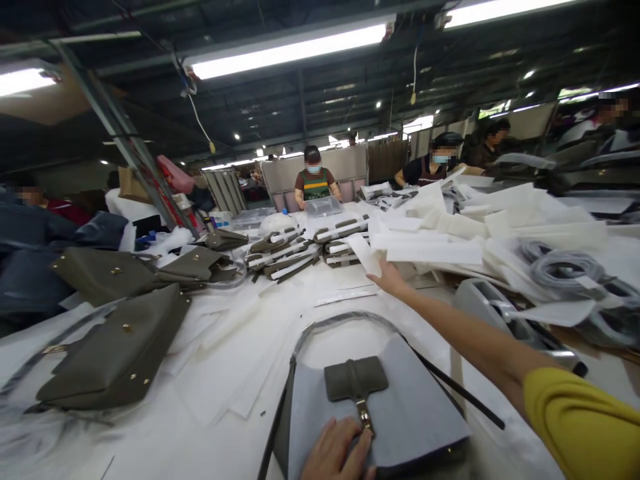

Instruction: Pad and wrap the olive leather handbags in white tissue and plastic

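Note:
A handbag [420,427] lies before me with light grey sheeting over its front. On it sit a dark olive flap tab [356,379] and a gold clasp [363,415]. My left hand [336,452] rests on the sheeting, fingers stretched out, fingertips by the clasp. The bag's wrapped handle [345,319] arches away from me. Farther off, my right arm reaches over to the paper pile, where my right hand [391,277] has its fingers closed at the edge of a white paper sheet [366,255]. The lower part of the bag is cut off by the frame.
Several olive handbags [113,353] lie on the left of the white table [225,373]. Bundled straps [285,250] are stacked at the back. A grey tape dispenser [483,310], loose papers [435,250] and coiled plastic-wrapped straps [557,267] crowd the right. People work across the table.

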